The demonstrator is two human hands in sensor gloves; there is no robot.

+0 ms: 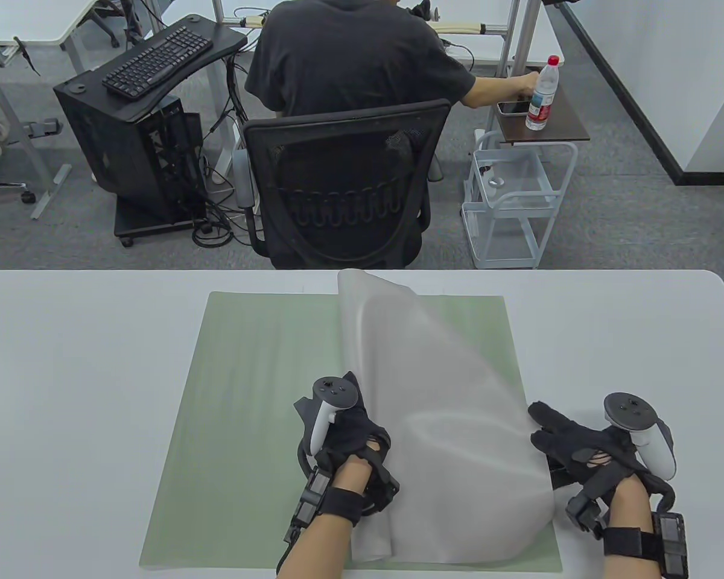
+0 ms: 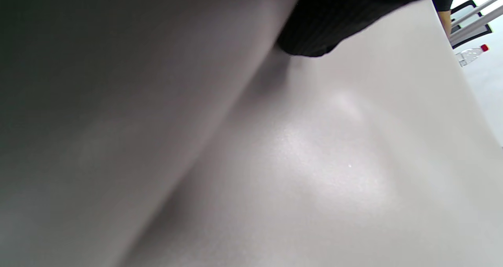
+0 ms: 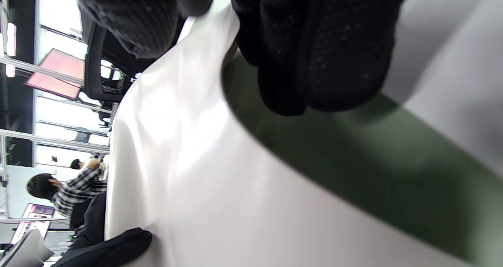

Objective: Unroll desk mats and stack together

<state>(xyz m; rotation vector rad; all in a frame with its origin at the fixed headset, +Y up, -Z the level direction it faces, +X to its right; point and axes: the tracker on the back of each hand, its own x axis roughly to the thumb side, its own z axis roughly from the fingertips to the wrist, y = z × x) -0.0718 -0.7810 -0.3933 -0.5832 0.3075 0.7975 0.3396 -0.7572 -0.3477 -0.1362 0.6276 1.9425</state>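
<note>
On green mat (image 1: 241,386), grey mat (image 1: 452,422) half-curled — both hands.

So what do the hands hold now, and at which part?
The grey mat: left hand at its curled-up left edge, right hand at its right edge.
</note>
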